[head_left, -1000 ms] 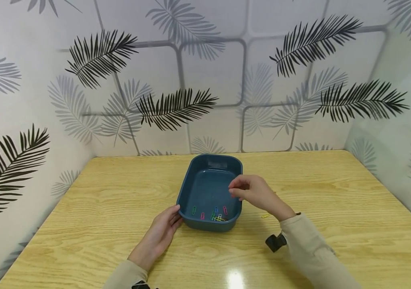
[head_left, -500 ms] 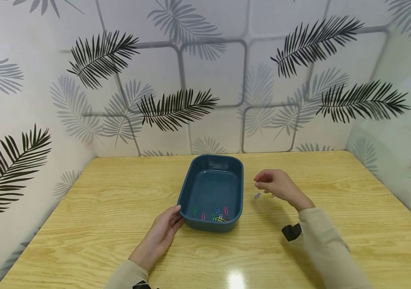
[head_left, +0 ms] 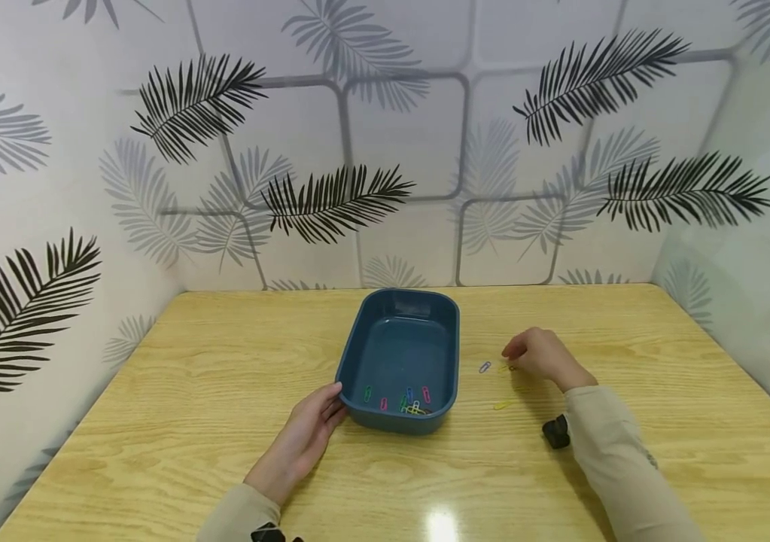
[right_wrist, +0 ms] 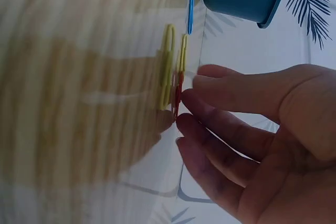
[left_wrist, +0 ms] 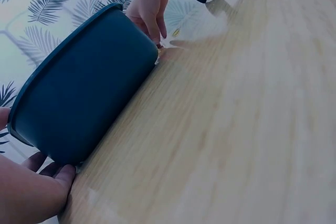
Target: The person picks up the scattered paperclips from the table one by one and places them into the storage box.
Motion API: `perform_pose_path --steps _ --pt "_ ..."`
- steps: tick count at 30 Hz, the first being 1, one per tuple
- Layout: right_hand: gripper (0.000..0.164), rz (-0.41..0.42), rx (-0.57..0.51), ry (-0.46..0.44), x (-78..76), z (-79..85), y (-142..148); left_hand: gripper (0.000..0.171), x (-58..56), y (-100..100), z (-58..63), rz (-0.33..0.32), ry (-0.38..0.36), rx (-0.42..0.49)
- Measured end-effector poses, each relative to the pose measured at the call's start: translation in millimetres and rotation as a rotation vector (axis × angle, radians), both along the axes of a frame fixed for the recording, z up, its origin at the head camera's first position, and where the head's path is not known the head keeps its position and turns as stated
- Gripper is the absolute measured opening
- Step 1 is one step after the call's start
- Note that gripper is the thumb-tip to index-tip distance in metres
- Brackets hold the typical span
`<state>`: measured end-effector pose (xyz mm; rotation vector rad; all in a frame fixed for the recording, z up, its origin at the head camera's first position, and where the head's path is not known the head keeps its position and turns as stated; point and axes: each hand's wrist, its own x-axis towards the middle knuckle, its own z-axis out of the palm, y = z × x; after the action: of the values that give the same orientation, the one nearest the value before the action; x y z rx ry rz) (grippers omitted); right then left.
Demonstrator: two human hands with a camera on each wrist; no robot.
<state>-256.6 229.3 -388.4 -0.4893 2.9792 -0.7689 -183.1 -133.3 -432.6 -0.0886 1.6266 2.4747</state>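
Note:
A dark blue plastic bin stands on the wooden table. At its near left corner my left hand grips it, thumb at the rim and fingers low against the wall. Right of the bin, my right hand reaches down to the tabletop with loosely bent fingers. In the right wrist view its fingertips are right at a red paper clip, with thumb and index finger apart. Beside that lie yellow paper clips and a blue paper clip.
Several coloured paper clips lie at the near end of the bin's floor. Another yellow paper clip lies on the table nearer to me. A leaf-patterned wall closes off the table's far edge.
My right hand has moved from over the bin to the right and then down to the clips on the table. The left hand keeps its hold on the bin.

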Motion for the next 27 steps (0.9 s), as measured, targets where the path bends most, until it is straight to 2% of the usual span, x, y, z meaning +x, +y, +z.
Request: perform_pose_path --steps 5,10,21,27 --pt "0.013 0.005 0.061 -0.024 0.7 1.0 0.6 0.046 0.3 0.9 1.5 0.003 0.002 -0.001" --pt "0.006 0.004 0.077 -0.037 1.5 1.3 2.5 0.045 1.1 1.5 2.0 0.005 0.006 -0.001" --pt "0.005 0.028 0.026 -0.087 1.6 -2.2 8.0 0.048 2.2 0.9 0.3 -0.011 0.008 -0.01" --pt "0.006 0.052 0.036 -0.084 0.7 -2.2 11.3 0.048 2.0 1.6 1.0 -0.014 0.006 -0.012"
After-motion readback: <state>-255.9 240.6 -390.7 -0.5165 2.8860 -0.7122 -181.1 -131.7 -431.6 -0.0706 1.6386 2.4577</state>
